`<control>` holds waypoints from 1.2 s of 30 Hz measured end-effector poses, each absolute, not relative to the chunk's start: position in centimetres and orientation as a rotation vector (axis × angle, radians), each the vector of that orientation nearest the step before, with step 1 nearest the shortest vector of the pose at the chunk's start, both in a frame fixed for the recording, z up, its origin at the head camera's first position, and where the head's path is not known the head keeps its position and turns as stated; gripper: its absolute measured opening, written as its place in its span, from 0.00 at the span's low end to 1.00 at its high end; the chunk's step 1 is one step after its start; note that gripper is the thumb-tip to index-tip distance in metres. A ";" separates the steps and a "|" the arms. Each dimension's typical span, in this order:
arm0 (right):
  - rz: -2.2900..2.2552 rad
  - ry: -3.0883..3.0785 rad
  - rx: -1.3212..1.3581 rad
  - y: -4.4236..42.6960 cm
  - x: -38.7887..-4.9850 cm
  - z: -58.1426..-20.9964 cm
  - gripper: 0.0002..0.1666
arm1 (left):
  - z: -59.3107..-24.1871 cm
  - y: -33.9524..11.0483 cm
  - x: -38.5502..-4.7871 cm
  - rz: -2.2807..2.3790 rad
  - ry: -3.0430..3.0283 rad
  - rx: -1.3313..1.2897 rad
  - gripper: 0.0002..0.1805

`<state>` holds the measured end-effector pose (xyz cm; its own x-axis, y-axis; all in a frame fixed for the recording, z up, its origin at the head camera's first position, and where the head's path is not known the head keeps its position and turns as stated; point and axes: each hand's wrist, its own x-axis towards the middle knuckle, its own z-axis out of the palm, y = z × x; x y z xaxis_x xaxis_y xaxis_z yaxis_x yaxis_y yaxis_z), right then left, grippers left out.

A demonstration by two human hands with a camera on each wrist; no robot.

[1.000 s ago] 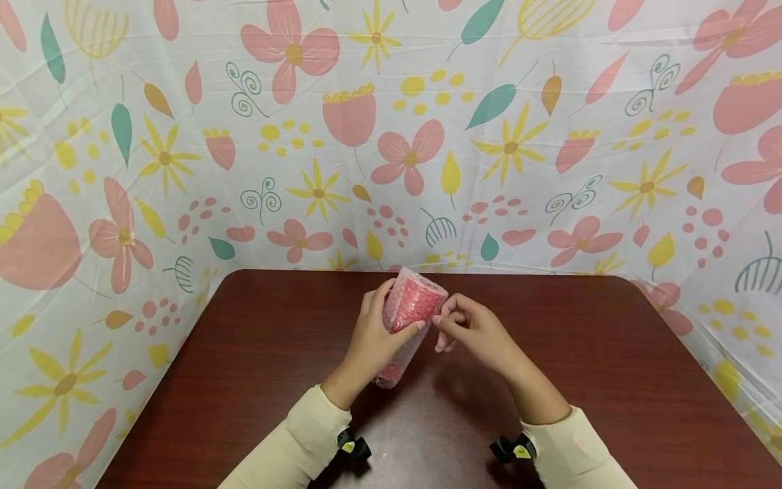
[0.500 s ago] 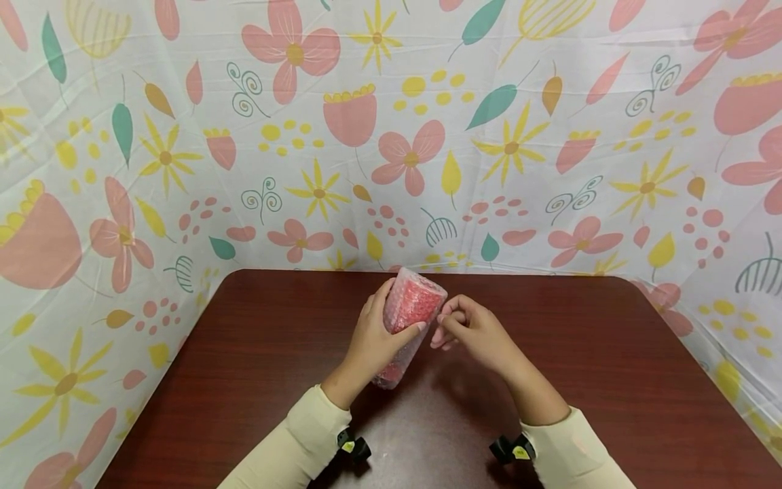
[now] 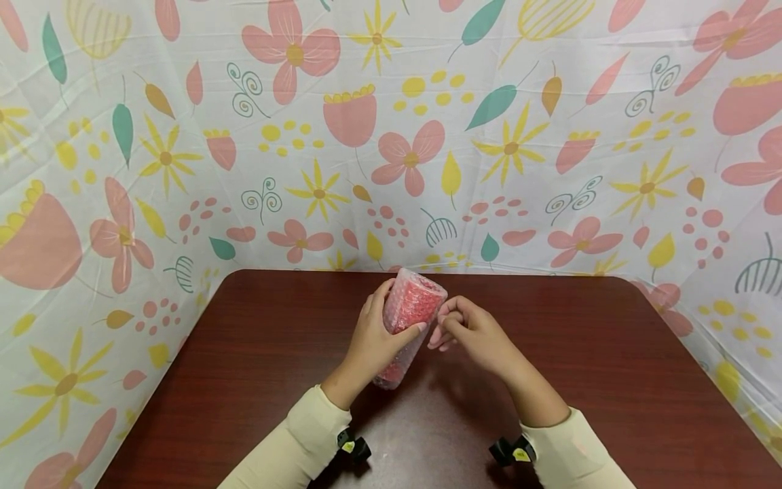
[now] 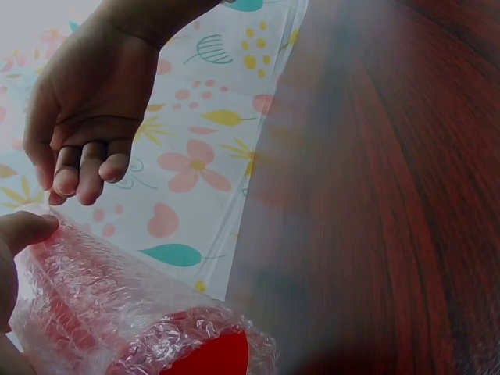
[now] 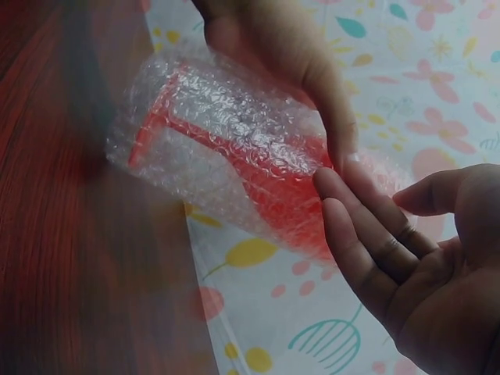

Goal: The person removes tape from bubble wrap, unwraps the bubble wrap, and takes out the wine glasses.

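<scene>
A red thing shaped like a goblet, with a flat foot and a stem, lies rolled inside clear bubble wrap. My left hand grips the roll round its side, the thumb across the front, and holds it tilted over the table. Beside its upper right edge is my right hand; thumb and index finger appear to pinch the wrap's edge. The other right fingers extend beside the roll in the right wrist view. What lies between the pinching fingertips is too small to make out.
A dark red-brown wooden table with rounded far corners spreads beneath both hands. A white curtain printed with flowers and leaves hangs along its back and sides. Black wrist cameras sit at both cream sleeves.
My right hand's lower fingers have shifted slightly left toward the roll. The left hand and the wrapped roll have stayed nearly still.
</scene>
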<state>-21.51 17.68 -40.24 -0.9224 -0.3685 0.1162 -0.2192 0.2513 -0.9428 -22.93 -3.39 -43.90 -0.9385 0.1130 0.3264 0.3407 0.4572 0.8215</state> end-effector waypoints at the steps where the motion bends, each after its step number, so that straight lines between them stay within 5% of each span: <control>1: -1.761 2.374 -0.572 17.7 -21.6 -40.3 0.12 | -43.9 -3.4 -22.9 -1.475 -2.484 -0.390 0.51; 36: -1.720 2.483 -0.560 18.1 -21.7 -40.0 0.12 | -43.9 -3.5 -22.9 -1.566 -2.458 -0.431 0.49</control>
